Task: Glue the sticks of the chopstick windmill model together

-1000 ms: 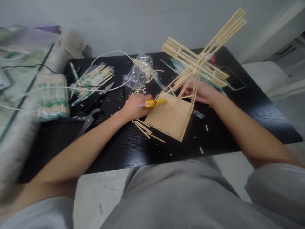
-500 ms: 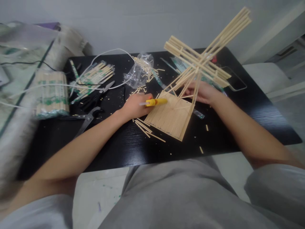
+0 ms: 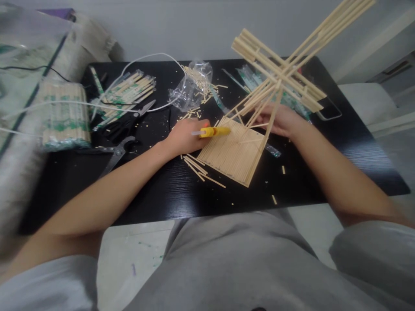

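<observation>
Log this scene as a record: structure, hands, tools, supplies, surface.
Structure: pale, cross-shaped wooden-stick frame above a flat, slatted wooden panel
Left hand: holding a yellow tool with a translucent stick
Right hand: partly behind the frame; grip unclear
Tools: black-handled metal scissors, left of the left hand
Supplies: clear-wrapped pale stick bundle with green print, far left
Surface: black table

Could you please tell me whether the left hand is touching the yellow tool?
Touching: the head view shows the left hand curled against the yellow tool, with no gap between them.
</observation>
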`<state>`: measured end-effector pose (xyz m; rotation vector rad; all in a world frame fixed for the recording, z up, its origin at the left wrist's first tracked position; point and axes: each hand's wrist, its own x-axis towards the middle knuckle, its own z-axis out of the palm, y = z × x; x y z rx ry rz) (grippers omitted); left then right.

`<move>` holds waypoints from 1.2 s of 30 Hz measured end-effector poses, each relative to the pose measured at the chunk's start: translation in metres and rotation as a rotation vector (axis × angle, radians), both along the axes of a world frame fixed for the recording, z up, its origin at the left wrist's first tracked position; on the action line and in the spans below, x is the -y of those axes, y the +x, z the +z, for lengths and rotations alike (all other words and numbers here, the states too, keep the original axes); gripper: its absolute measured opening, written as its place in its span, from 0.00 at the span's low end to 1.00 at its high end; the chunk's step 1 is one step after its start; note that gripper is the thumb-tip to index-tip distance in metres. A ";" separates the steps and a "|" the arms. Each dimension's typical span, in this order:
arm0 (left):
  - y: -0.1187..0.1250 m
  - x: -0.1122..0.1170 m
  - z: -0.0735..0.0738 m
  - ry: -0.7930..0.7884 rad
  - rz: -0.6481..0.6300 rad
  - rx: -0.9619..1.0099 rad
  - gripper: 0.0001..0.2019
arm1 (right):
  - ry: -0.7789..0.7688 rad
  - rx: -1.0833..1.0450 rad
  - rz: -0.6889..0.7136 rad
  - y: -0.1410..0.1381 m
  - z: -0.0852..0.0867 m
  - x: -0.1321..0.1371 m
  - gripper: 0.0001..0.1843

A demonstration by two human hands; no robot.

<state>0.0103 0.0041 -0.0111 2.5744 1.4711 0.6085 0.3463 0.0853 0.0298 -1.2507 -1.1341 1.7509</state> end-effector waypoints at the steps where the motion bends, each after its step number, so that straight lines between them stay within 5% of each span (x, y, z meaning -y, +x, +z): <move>1: 0.000 0.000 0.000 0.002 -0.001 -0.005 0.07 | 0.002 0.003 -0.006 0.001 -0.001 -0.001 0.13; 14: 0.000 0.002 0.006 -0.039 0.000 -0.032 0.10 | 0.008 -0.056 0.002 0.007 -0.011 -0.007 0.13; 36: 0.009 0.006 0.015 -0.136 0.064 -0.089 0.10 | 0.032 0.074 -0.016 0.001 -0.002 0.000 0.13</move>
